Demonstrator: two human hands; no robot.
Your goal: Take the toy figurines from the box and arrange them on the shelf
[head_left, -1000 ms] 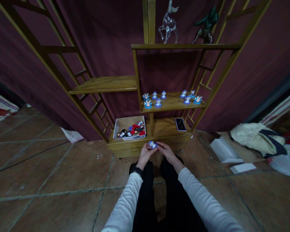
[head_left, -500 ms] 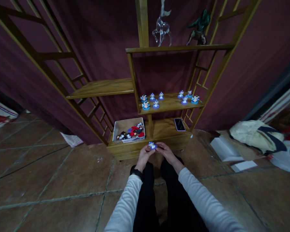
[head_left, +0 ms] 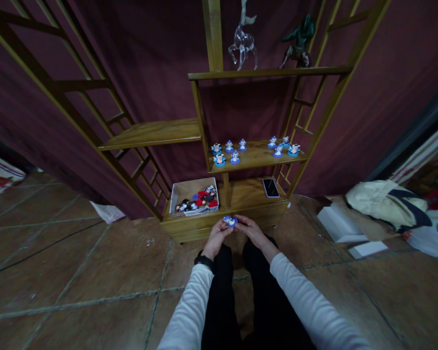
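Note:
Between my two hands, in front of the shelf's lower drawer, is a small purple-and-white figurine (head_left: 230,221). My left hand (head_left: 218,236) is closed on its left side, and my right hand (head_left: 250,230) grips its right edge with the fingertips. On the wooden shelf (head_left: 257,156) above stand several similar figurines in two groups. A purple one (head_left: 235,157) and a blue-based one (head_left: 219,159) are at the front left; another blue-based one (head_left: 294,149) is at the right end. An open cardboard box (head_left: 173,198) with a jumble of small red, black and white figures sits at the lower left.
A phone (head_left: 270,188) lies on the bottom board. Higher up stand a clear glass deer (head_left: 244,41) and a dark green statue (head_left: 299,41). On the floor at right are white boxes (head_left: 341,226) and a cream bag (head_left: 385,201). A black cable (head_left: 47,245) crosses the tiles at left.
The figurine has tipped over slightly in my fingers, its head now pointing more to the left. My hands stay in nearly the same place, and the view has shifted a little.

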